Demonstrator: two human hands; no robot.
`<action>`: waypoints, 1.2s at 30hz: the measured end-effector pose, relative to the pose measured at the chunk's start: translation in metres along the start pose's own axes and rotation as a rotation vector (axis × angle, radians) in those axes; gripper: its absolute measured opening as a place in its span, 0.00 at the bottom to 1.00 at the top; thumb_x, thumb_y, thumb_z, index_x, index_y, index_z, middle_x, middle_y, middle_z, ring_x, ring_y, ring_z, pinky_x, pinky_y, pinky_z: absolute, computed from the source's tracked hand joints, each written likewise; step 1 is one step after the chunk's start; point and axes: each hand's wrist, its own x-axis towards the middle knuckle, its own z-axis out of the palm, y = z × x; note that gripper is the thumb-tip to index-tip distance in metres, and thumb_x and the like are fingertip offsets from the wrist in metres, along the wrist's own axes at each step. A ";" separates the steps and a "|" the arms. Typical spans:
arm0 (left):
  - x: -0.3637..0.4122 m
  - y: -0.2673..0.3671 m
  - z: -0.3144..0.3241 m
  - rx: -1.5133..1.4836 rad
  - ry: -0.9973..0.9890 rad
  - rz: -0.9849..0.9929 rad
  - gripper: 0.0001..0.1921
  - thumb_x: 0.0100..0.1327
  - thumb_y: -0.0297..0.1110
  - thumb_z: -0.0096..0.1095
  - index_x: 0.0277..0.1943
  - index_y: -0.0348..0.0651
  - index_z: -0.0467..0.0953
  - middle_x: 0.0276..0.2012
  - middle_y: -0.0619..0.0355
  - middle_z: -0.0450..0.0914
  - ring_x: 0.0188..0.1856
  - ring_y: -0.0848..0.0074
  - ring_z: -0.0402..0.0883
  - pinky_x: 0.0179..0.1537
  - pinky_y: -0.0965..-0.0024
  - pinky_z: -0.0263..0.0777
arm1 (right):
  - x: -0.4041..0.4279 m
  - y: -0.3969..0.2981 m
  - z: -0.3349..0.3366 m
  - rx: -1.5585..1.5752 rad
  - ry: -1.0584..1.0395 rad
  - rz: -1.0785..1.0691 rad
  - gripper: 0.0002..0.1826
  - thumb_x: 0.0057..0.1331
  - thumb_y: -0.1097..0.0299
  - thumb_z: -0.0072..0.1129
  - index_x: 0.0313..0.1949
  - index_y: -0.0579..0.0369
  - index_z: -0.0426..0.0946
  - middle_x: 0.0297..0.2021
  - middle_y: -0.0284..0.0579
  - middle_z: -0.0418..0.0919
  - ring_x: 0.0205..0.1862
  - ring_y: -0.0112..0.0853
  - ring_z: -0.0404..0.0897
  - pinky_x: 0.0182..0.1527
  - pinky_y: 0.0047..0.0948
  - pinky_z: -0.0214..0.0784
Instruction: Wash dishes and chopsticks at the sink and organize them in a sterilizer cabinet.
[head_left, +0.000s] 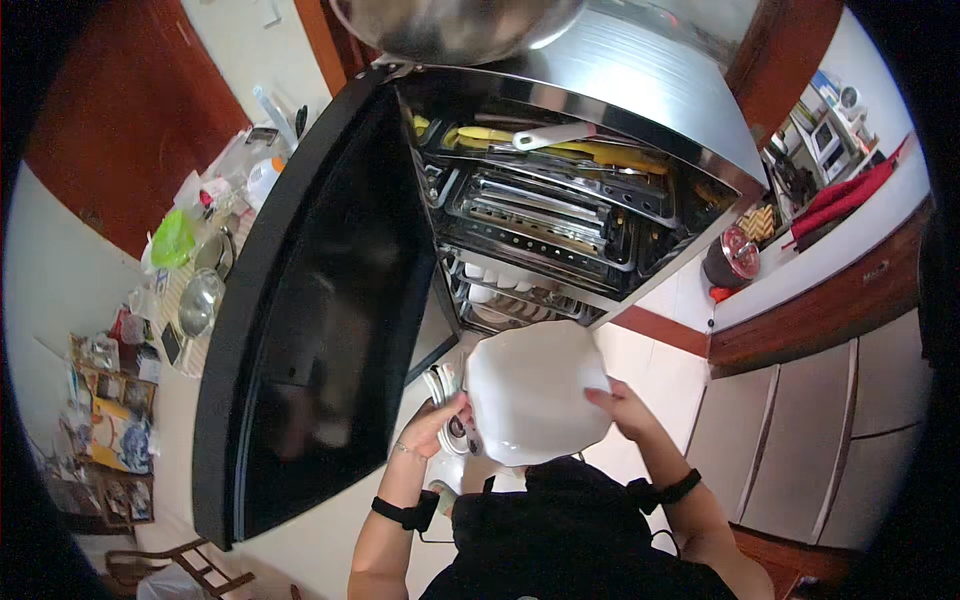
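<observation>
A large square white plate (536, 390) with a slightly wavy rim is held level in front of my body. My left hand (442, 424) grips its left edge, and the thumb and fingers of my right hand (626, 406) close on the right edge. Several pale dishes or utensils (441, 381) show beside and below my left hand; I cannot tell whether that hand touches them. Just beyond the plate stands a stainless-steel dish cabinet (660, 82) with its black door (330, 322) swung out to the left. The plate partly covers the cabinet's lower compartment.
Metal racks (536, 214) and yellow-handled utensils (622, 156) fill the upper compartment. White bowls (499, 281) stand below. A metal bowl (457, 26) sits on top. Left is a cluttered table (191, 352), with a wooden chair (180, 562) nearer. Grey cabinets (795, 442) line the right.
</observation>
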 end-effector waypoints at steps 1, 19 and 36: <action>0.002 0.005 0.011 0.007 0.076 -0.003 0.09 0.57 0.34 0.57 0.35 0.37 0.72 0.22 0.61 0.71 0.25 0.76 0.72 0.31 0.73 0.69 | -0.007 -0.003 -0.009 -0.013 0.059 0.003 0.19 0.60 0.65 0.50 0.49 0.62 0.66 0.36 0.40 0.75 0.37 0.25 0.73 0.42 0.25 0.65; 0.028 -0.030 -0.036 2.115 0.429 -0.016 0.10 0.54 0.33 0.47 0.36 0.39 0.72 0.29 0.45 0.78 0.32 0.59 0.79 0.33 0.62 0.72 | -0.117 0.026 -0.125 -1.629 0.488 -0.252 0.19 0.50 0.78 0.45 0.45 0.58 0.68 0.29 0.47 0.72 0.31 0.39 0.75 0.31 0.34 0.69; 0.286 0.165 0.126 -0.228 0.115 0.181 0.10 0.64 0.38 0.43 0.38 0.42 0.69 0.33 0.57 0.75 0.32 0.68 0.75 0.37 0.62 0.73 | -0.248 0.214 -0.122 -1.065 0.908 0.437 0.08 0.55 0.71 0.45 0.34 0.57 0.70 0.25 0.59 0.73 0.31 0.52 0.74 0.34 0.46 0.64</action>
